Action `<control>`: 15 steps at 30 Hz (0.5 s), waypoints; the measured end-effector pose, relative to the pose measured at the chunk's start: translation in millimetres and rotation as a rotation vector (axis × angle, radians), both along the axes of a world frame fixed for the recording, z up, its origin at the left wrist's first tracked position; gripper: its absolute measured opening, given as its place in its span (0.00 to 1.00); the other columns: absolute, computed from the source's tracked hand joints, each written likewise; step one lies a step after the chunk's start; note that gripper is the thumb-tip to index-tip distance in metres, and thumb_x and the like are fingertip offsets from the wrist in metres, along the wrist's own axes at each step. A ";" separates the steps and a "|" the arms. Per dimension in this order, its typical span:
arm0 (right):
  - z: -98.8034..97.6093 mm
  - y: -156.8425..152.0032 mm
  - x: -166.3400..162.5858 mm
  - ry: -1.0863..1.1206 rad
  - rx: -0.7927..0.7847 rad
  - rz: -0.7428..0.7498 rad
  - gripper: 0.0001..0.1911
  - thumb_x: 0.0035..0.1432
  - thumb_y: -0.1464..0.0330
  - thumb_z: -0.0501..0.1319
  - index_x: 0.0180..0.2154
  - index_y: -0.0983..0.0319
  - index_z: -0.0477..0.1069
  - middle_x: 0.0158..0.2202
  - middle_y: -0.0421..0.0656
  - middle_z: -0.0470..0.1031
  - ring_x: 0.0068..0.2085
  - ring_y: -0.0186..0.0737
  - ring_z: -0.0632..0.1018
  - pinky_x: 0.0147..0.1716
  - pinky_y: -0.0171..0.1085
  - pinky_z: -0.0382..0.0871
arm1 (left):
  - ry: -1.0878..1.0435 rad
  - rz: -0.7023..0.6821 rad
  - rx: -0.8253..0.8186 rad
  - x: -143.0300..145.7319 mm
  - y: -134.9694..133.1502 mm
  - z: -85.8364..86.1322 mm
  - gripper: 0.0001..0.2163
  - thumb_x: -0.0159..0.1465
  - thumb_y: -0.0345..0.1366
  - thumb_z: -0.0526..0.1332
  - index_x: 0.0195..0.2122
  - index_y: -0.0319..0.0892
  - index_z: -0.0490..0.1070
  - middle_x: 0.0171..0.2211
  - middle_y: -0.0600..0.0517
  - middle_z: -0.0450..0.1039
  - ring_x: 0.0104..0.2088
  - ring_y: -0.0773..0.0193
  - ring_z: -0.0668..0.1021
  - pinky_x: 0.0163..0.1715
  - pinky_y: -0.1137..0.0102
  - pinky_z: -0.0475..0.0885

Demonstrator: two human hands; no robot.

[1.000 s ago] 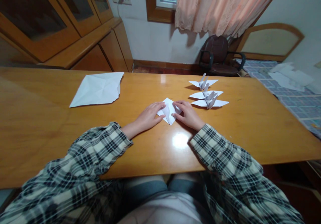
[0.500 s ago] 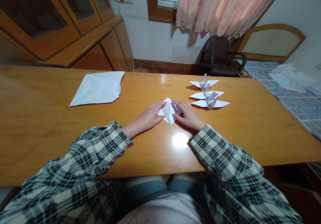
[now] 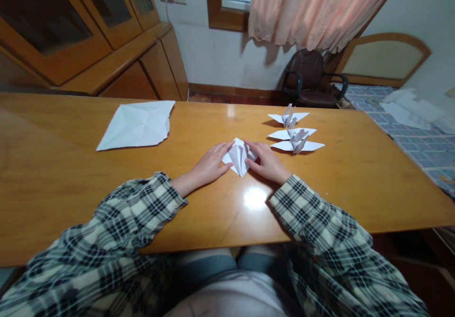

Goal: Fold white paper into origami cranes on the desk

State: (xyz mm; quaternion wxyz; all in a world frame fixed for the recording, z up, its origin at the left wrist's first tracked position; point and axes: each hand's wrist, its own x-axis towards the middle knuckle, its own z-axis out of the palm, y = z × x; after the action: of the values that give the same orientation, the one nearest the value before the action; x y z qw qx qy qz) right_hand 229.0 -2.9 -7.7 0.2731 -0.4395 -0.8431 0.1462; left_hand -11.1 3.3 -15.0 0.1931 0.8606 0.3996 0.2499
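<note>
"What's new?"
"The folded paper's middle folds stand slightly higher (barely), so the creasing looks unfinished."
"Grip?"
"Left hand and right hand rest spread against its sides on the table."

At the centre of the frame, the left hand and right hand touch opposite sides of a folded paper on the table. Three cranes sit right of centre; a creased sheet lies left. A chair stands at upper right.
</note>
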 end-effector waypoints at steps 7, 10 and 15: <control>0.6 0.7 0.3 0.045 -0.005 0.007 0.25 0.64 0.67 0.57 0.62 0.58 0.63 0.54 0.50 0.74 0.53 0.50 0.73 0.55 0.52 0.66 | -0.029 -0.019 -0.005 0.2 -1.3 2.9 0.30 0.66 0.37 0.59 0.68 0.49 0.51 0.56 0.44 0.64 0.57 0.53 0.69 0.59 0.55 0.66; 1.4 1.1 -0.3 0.067 -0.021 -0.011 0.21 0.65 0.66 0.56 0.59 0.58 0.66 0.53 0.50 0.75 0.52 0.49 0.74 0.54 0.52 0.66 | -0.051 -0.032 -0.005 0.2 -1.1 2.2 0.30 0.66 0.36 0.59 0.68 0.51 0.52 0.54 0.45 0.63 0.55 0.54 0.70 0.58 0.56 0.67; 2.5 1.0 -1.7 0.113 -0.052 -0.064 0.17 0.66 0.63 0.56 0.54 0.59 0.68 0.49 0.49 0.77 0.46 0.48 0.76 0.48 0.50 0.69 | -0.061 -0.012 -0.020 0.7 -1.7 2.0 0.30 0.65 0.35 0.60 0.67 0.49 0.53 0.54 0.45 0.62 0.55 0.54 0.69 0.57 0.56 0.67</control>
State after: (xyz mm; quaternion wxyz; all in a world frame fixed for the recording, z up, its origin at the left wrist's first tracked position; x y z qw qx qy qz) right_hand 227.3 -1.9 -5.1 0.3132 -0.4642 -0.8079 0.1838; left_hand -10.4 1.5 -13.0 0.2151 0.8530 0.3908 0.2708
